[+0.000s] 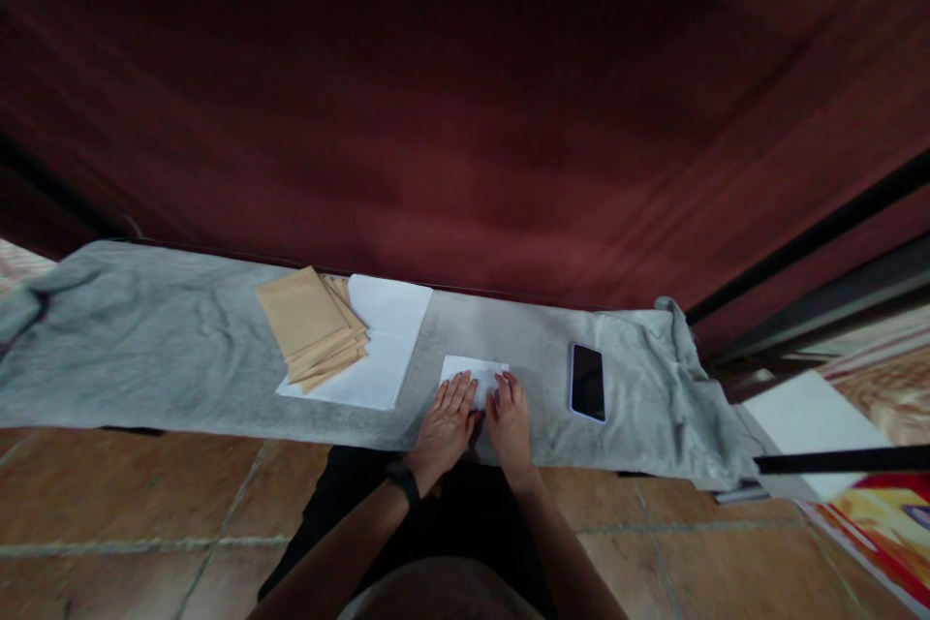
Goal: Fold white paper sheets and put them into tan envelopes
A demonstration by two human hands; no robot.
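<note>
A small folded white paper [472, 372] lies on a grey cloth [167, 349]. My left hand [445, 426] rests flat on the paper's near left part, fingers stretched out. My right hand [510, 421] lies flat on its near right part, fingers extended too. A dark watch sits on my left wrist. Neither hand holds anything.
A stack of tan envelopes [312, 325] lies on white sheets [385, 339] to the left. A dark phone [587, 382] lies face up to the right. A dark red curtain [465, 97] hangs behind. Brown floor tiles [145, 513] are below. A white sheet [806, 421] lies at right.
</note>
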